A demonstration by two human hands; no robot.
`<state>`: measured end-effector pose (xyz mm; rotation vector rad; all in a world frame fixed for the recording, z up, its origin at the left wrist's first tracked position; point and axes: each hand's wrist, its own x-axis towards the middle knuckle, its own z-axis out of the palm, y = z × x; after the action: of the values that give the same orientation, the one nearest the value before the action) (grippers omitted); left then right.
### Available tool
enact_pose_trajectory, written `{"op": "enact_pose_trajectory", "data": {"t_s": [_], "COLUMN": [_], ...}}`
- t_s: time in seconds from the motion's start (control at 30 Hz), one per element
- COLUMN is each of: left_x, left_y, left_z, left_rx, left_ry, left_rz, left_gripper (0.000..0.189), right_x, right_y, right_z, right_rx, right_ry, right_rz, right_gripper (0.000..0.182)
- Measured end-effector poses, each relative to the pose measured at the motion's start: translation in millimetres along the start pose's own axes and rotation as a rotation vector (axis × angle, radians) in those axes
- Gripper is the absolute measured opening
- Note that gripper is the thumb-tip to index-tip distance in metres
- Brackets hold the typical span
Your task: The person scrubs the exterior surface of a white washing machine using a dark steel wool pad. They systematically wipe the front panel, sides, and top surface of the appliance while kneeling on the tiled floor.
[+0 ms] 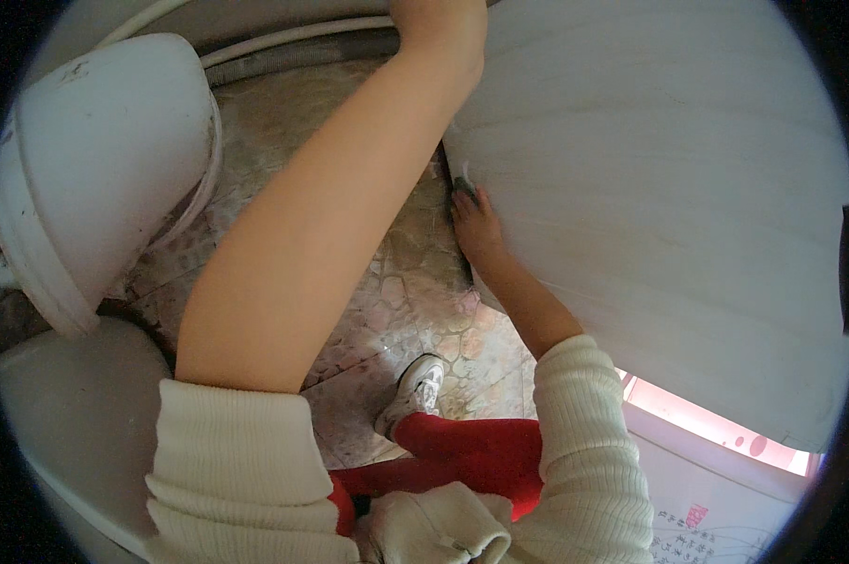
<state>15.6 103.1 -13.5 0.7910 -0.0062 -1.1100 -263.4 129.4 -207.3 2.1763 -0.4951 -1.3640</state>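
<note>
Before me stands a large white panel (650, 211) with faint brownish streaks, perhaps the side of an appliance or a door. My right hand (478, 224) lies at its left lower edge, fingers over a small dark green object (465, 186), possibly a scrubbing pad. A whitish smear shows just above that object. My left arm reaches far forward across the view. Only the wrist and heel of my left hand (438, 28) show at the top edge, beside the panel; its fingers are cut off, so what it touches is hidden.
A grey corrugated hose (283, 62) and a pale hose (304, 29) run along the back. At left stand a soiled white rounded fixture (114, 155) and a grey lid-like surface (79, 416). My sneaker (419, 388) rests on wet-looking stone-patterned floor tiles (354, 352). A white surface with writing (706, 479) lies lower right.
</note>
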Motion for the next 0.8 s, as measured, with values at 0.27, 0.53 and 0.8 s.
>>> {"op": "enact_pose_trajectory", "data": {"t_s": [0.27,0.53,0.8], "left_x": [3.5,-0.9,-19.4], "left_y": [-19.6,-13.1,1.9], "left_z": [-0.7,0.3,22.9], "left_rx": [0.025,0.032,0.050], "left_ry": [0.003,0.001,-0.040], "left_rz": [-0.017,-0.008,-0.059], "left_gripper": [0.036,0.036,0.037], "right_x": [-97.1,-194.9,-56.0], "right_y": [41.4,138.6,46.7], "right_z": [10.7,-78.0,-18.6], "right_rx": [-0.041,0.170,-0.027], "right_ry": [0.249,0.685,0.229], "right_rz": [0.357,0.800,0.257], "right_gripper": [0.043,0.048,0.045]}}
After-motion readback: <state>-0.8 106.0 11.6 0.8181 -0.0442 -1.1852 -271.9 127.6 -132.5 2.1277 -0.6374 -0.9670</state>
